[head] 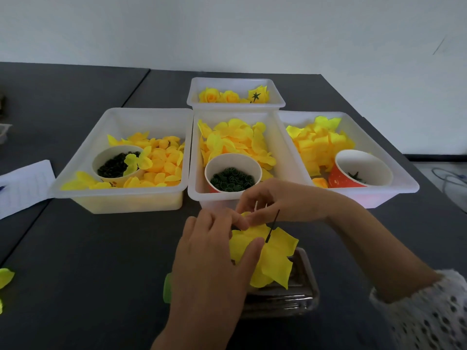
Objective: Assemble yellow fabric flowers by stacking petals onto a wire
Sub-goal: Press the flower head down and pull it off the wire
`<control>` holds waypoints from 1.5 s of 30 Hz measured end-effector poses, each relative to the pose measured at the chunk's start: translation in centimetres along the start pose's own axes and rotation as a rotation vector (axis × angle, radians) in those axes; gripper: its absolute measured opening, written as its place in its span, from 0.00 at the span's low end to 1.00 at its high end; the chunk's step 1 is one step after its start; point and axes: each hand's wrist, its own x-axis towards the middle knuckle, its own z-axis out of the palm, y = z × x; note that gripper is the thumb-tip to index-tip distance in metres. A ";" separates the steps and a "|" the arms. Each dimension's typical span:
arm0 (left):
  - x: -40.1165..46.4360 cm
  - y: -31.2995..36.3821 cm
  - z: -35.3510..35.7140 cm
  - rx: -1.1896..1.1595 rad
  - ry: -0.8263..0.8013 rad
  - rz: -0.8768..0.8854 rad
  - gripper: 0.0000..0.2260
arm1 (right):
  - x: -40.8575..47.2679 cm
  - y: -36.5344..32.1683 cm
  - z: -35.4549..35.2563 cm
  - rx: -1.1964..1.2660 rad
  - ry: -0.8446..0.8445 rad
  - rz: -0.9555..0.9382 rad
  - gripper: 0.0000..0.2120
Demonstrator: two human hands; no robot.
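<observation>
Bare left hand, bare right hand, white openwork knit sleeve on the right forearm only.

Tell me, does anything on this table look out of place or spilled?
Yes, a little. A stray yellow petal lies on the dark table at the far left edge, away from the bins. Another petal has landed in the left cup of small dark green parts.

left hand and right hand pinch yellow petals on black wire above bench, near white trays
</observation>
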 end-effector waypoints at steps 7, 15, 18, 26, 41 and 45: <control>-0.8 0.4 0.9 -0.001 0.028 0.010 0.10 | 0.9 -0.2 -0.1 0.163 -0.084 -0.122 0.05; -1.0 0.4 1.0 -0.001 0.057 0.041 0.09 | 1.1 0.7 1.4 0.339 -0.072 -0.108 0.07; -1.1 0.4 1.0 -0.004 0.073 0.037 0.08 | 1.1 0.7 1.7 0.306 -0.052 -0.089 0.08; -1.1 0.3 1.0 -0.015 0.071 0.028 0.08 | 1.3 -0.5 1.1 0.141 -0.067 -0.061 0.17; -1.2 0.4 1.1 -0.044 0.030 -0.029 0.08 | 2.3 -1.8 -0.5 -0.119 -0.218 0.106 0.09; -1.2 0.3 1.1 -0.039 0.029 -0.034 0.08 | 2.1 -1.1 -0.7 0.054 -0.232 0.049 0.05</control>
